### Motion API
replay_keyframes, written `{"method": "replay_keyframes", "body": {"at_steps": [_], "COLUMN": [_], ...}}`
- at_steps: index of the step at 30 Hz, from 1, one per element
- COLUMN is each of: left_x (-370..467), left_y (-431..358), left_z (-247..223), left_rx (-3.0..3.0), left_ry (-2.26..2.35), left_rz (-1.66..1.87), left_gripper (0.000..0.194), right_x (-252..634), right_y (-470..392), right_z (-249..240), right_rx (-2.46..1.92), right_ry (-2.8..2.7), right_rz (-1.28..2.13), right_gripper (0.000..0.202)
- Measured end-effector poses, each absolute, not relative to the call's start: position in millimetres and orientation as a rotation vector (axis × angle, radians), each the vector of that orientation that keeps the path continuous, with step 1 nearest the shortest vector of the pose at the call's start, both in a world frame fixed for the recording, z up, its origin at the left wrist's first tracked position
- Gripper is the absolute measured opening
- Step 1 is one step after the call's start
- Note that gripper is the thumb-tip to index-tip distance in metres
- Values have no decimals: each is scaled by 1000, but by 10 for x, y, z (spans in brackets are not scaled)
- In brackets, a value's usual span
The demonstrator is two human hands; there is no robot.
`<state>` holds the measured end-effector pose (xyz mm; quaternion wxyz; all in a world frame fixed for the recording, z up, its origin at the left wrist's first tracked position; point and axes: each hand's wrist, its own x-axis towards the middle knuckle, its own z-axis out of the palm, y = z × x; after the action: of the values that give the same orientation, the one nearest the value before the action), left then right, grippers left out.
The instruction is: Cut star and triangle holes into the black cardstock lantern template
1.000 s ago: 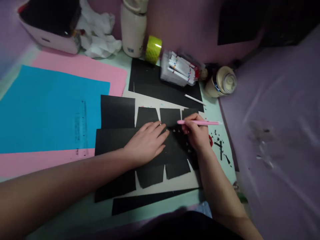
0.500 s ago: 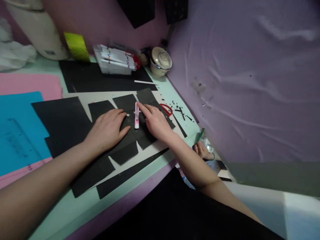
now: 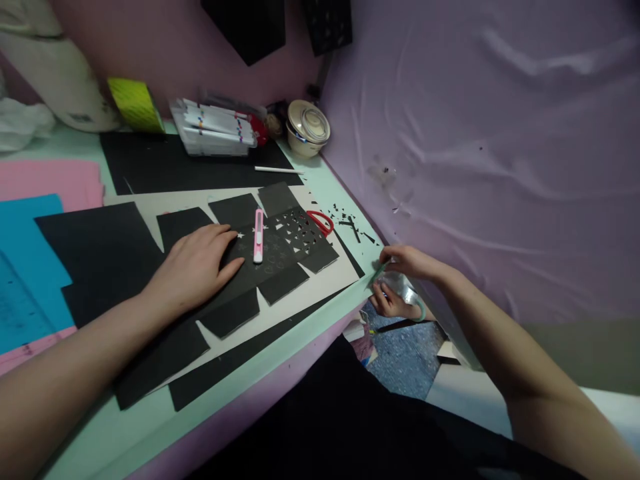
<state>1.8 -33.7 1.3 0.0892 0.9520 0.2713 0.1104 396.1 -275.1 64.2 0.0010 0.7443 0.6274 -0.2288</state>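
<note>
My left hand (image 3: 193,263) lies flat, fingers spread, on a black card (image 3: 235,277) with notched flaps. The card bears small star cut-outs, chalky outlines and many small cut holes at its right. A pink box cutter (image 3: 259,237) rests on the card, right of my left hand. At the table's right edge my right hand (image 3: 407,260) closes its fingers on a clear plastic item with green edges (image 3: 399,281); its exact kind is unclear. Another person's hand (image 3: 391,303) holds the same item from below.
Red-handled scissors (image 3: 327,223) lie partly under the card, near black paper scraps (image 3: 353,227). Behind are a white pen (image 3: 277,169), a case of markers (image 3: 215,127), a lidded bowl (image 3: 309,130) and yellow tape (image 3: 135,103). Blue sheet (image 3: 30,260) at left.
My right hand has left the box cutter on the card and moved right to the green-edged item at the table edge. My left hand stays on the card. The view has shifted slightly.
</note>
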Motion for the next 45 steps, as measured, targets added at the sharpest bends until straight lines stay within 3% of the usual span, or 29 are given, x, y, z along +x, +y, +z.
{"method": "replay_keyframes", "body": {"at_steps": [7,11,16,19,27,33,37,43,45], "left_x": [142,714,1301,1285,894,1015,1009,829,803], "left_y": [-580,-979,-1229,-1152,-993,-1104,-1069,-1032,-1082], "left_z": [385,810,871,782,770,722,642,543,516], "left_rx": [2839,2563,1514,1312,891,804,752,682,677], "left_ry": [789,447,657,743,876,945,1006,988,966], "left_rz": [462,453,346,363,459,712,861,926,929], "left_gripper": [63,67,75,64,54,54,47,36,37], "right_x": [4003,3969,3759,3533,2845,2413,2378,2517,2527], "right_y": [-2627,-2450,-2128,-1943,-1430,-1254,-1186,-1064,-1040], "right_z": [683,852,1066,1058,636,491,417,246,216], "right_rx": [2475,2669,3022,3213,3699,3842,3942,3820,3735], "right_ry": [2038,2099,2339,2508,2510,2471,2368,1821,1673], "right_rz": [-875,-964,-639,-492,23,95,-351,-1951,-2280], "right_gripper": [21,24,16,13,13,14,18,32,37]}}
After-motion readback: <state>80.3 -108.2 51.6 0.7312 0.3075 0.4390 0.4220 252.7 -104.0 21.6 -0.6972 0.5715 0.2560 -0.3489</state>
